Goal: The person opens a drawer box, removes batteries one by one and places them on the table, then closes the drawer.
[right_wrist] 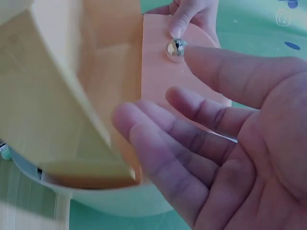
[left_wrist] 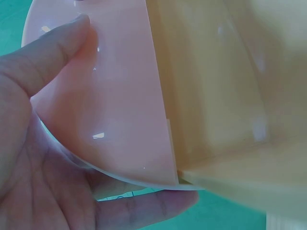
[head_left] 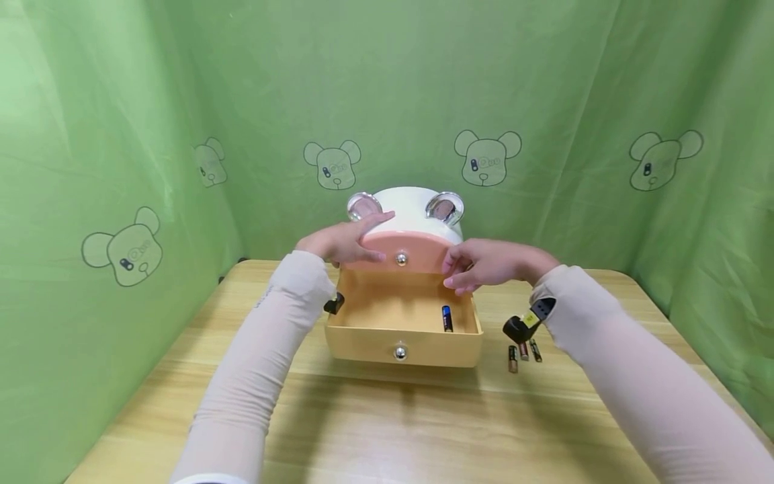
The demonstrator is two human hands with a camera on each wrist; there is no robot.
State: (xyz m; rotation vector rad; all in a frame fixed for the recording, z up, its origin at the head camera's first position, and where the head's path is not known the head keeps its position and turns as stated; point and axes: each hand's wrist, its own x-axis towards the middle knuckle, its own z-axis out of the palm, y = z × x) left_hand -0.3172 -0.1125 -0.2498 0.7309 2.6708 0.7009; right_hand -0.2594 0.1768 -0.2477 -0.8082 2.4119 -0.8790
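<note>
A small two-drawer box (head_left: pixel 410 203) with a white top and silvery bear ears stands at the table's back. Its pink upper drawer (head_left: pixel 417 243) is closed; the yellow lower drawer (head_left: pixel 363 346) is pulled out. One blue-and-black battery (head_left: pixel 447 318) lies inside the yellow drawer, towards its right side. My left hand (head_left: pixel 347 240) grips the box's left side, thumb on the pink front and fingers around the edge. Over the right part of the yellow drawer hovers my right hand (head_left: pixel 491 262), fingers loosely bent and holding nothing. In the right wrist view, a silver knob (right_wrist: pixel 175 49) shows beyond the thumb.
Several batteries (head_left: pixel 512 359) lie on the wooden table (head_left: pixel 387 430) to the right of the box, partly behind the right wrist camera (head_left: pixel 521 329). Green curtains (head_left: pixel 405 87) with bear-head prints enclose the table at the back and sides.
</note>
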